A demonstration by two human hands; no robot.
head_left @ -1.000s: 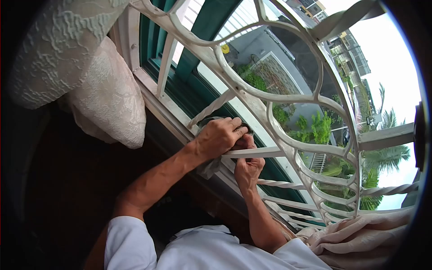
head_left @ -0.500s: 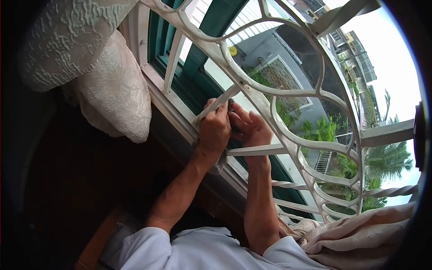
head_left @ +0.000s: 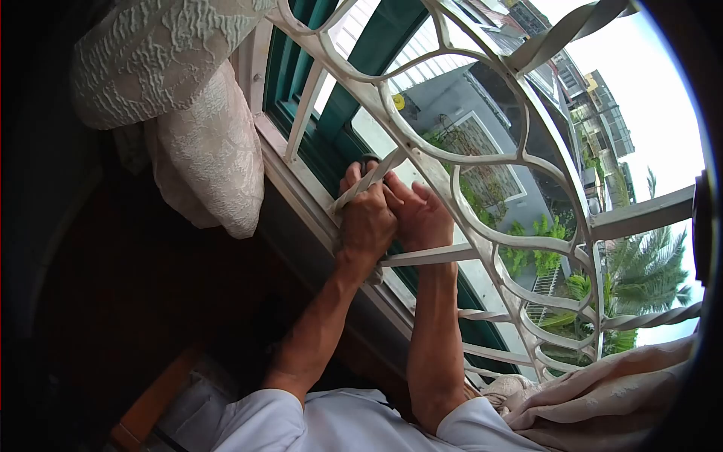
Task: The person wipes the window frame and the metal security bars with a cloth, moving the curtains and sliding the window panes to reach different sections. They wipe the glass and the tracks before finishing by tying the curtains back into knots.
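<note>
Two hands [head_left: 365, 218] [head_left: 423, 217] are working one cloth [head_left: 372, 273] on one window grille [head_left: 467, 251]; two curtains [head_left: 203, 143] [head_left: 602, 392] are hanging, ten and five o'clock.

Matt white-painted metal grille [head_left: 444, 256]; embossed cloth curtain [head_left: 211, 151]; soft grey rag [head_left: 371, 275].

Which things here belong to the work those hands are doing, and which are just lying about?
In use: left hand, right hand, the cloth in the left hand's grip, the twisted bar, the white window grille.
Just about: lace curtain, bunched curtain, green window frame, palms outside.
</note>
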